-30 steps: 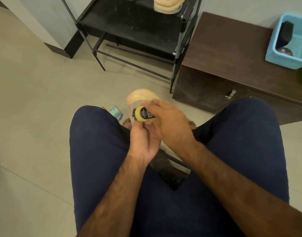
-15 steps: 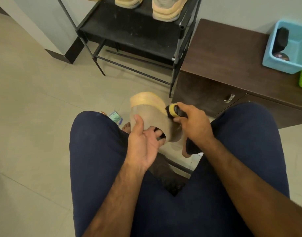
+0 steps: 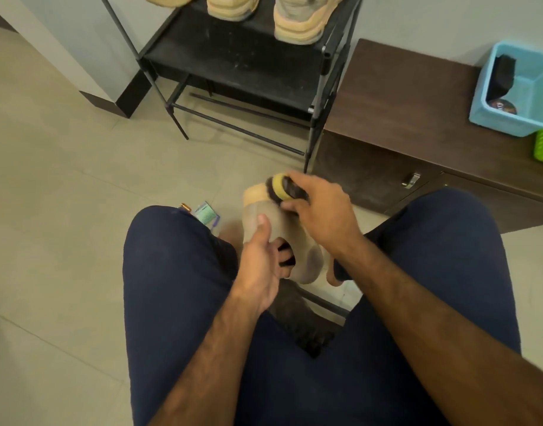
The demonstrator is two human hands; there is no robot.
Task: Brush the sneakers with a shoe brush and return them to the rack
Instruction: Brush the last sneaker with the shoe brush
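From my feed, nearest the camera are the dark-trousered knees (image 3: 178, 272), and between them the left hand (image 3: 259, 262) holds the sneaker (image 3: 282, 224) off the floor. Its fingers are tucked into the shoe's opening and its thumb lies flat along the upper. A second ago both hands were bunched together over the shoe. Since then the right hand (image 3: 322, 210) has carried the brush (image 3: 282, 187) away from the opening and up to the toe end of the sneaker, where the bristles meet the pale sole edge. The right fingers are curled tight round the brush's dark handle. I read that as one stroke run out along the upper, so brushing is under way on this shoe and it is not ready to be returned. Just left of the sneaker a small packet (image 3: 206, 210) lies on the floor. Beyond the sneaker stands the rack (image 3: 242, 66), with another sneaker (image 3: 304, 20) on its upper shelf. Far right of the sneaker, a brown cabinet (image 3: 396, 96) carries a blue basket (image 3: 503, 123).
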